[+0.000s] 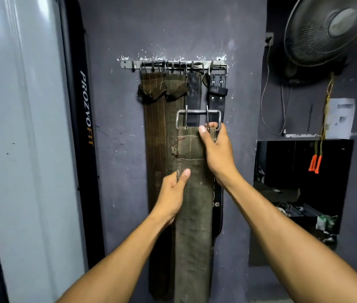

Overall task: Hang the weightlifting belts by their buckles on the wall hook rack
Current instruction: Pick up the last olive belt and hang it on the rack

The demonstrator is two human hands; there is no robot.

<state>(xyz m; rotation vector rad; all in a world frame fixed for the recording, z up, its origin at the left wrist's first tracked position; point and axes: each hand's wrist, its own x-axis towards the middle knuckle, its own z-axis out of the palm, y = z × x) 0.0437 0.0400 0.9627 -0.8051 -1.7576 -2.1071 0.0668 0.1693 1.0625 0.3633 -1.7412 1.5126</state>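
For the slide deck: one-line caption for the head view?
Both hands lift an olive belt, buckle up, toward the hook rack.

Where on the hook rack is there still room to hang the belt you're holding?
The hook rack looks crowded. Two olive belts fill its left part, two black belts its right. The barest spots seem to be the far left end, left of the olive buckles, and perhaps a narrow gap between the black belts. The right hand and left hand hold the belt below.

Rack (174, 64) hooks crowded w/ hung belts (164, 119); left end hook (133, 66) prob. free.
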